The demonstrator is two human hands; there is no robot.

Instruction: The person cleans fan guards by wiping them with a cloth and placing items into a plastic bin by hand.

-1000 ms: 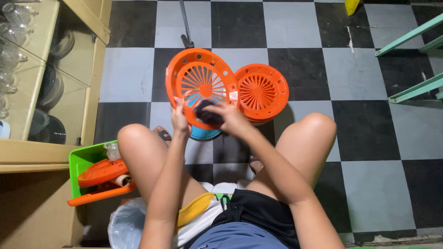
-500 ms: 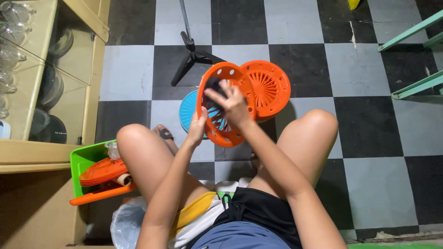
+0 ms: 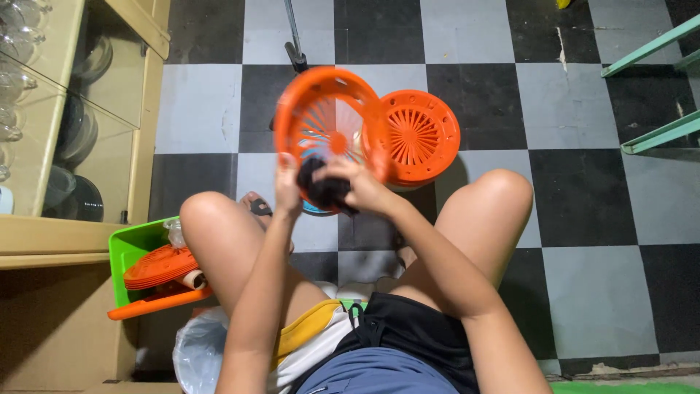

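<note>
A floor of large black and grey square tiles (image 3: 467, 102) fills most of the view from the head camera. Along the left stands a cream-coloured cabinet with glass doors (image 3: 109, 124), glassware dimly visible inside. At the upper right, pale green metal furniture legs (image 3: 649, 87) cross the tiles.

The person sits with both bare knees spread. Low on the left, just beside the left knee, a bright green plastic bin (image 3: 127, 252) holds a stack of orange plastic discs (image 3: 159, 267), with a crumpled translucent plastic bag (image 3: 198, 354) below it.

Between the knees and raised off the floor is a round orange slotted plastic plate holder (image 3: 324, 120), tilted and blurred. Just beside it on the right, a stack of matching orange holders (image 3: 421, 135) rests on the floor. A thin slice of a blue round object (image 3: 315, 209) shows beneath the raised holder.

The left hand (image 3: 286, 188) grips the lower rim of the raised holder. The right hand (image 3: 359, 186) is closed around a dark crumpled cloth (image 3: 321, 186), pressing it against the holder's lower part. The two hands sit close together, nearly touching.
</note>
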